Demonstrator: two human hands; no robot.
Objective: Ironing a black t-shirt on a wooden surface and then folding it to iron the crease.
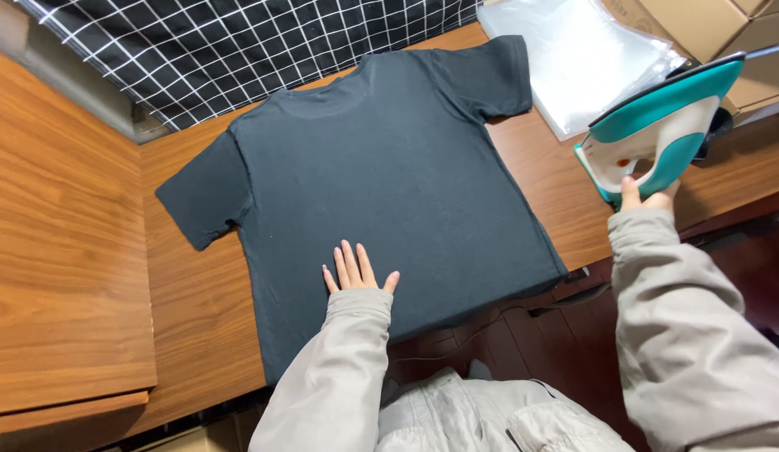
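Right now the dark T-shirt (389, 176) lies spread flat, back up, across the wooden desk (197, 310), its hem hanging a little over the near edge. The left hand (356, 272) rests open on the cloth near the hem, fingers stretched flat and close together, holding nothing. The right hand (645, 197) is closed around the lower end of a teal and white iron (657, 125), which is held in the air off the shirt's right side, tilted, above the desk's right end.

Risks, as I judge them: if the iron's plate is hot, the flat left hand sits right on the fabric where a pass along the hem could catch the fingers. The clear plastic bags (582, 59) lying just beyond the right sleeve look like the sort of thing that would melt or stick if the iron drifted over them. A thin cord (490, 314) hangs below the desk edge near the person's lap; I cannot tell whether it belongs to the iron, but a snag there could jerk things. The overhanging hem could also drag the shirt askew.

Around it: a black and white checked cloth (239, 42) lies at the desk's far edge, cardboard boxes (707, 25) stand at the far right, and a raised wooden panel (63, 251) borders the left. Nothing lies on the shirt but the hand.
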